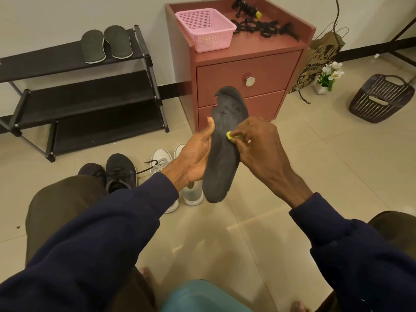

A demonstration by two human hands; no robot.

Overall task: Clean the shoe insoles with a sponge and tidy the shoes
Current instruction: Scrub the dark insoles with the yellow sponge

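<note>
A black three-shelf shoe rack (pixel 45 61) is seen against the far wall on the left, and a pair of dark insoles (pixel 105 45) is laid side by side on its top shelf. To its right a red-brown cabinet (pixel 247 64) is placed; on its top surface a pink basket (pixel 204 29) is set at the left and black laces (pixel 258 28) are strewn at the right. A dark woven basket (pixel 380 97) is tipped on the floor at the far right. Black shoes (pixel 119 172) and white shoes (pixel 162 161) are lined up on the tiles near the left knee. A dark insole (pixel 225 154) is held upright in the middle of the view, in front of the cabinet drawers. It is clasped from the left by the left hand (pixel 195 158), whose grip is wrapped round its edge with the thumb on the face. A small yellow sponge (pixel 229 135) is pinched in the narrow grip of the right hand (pixel 261 149) and pressed against the insole's face.
</note>
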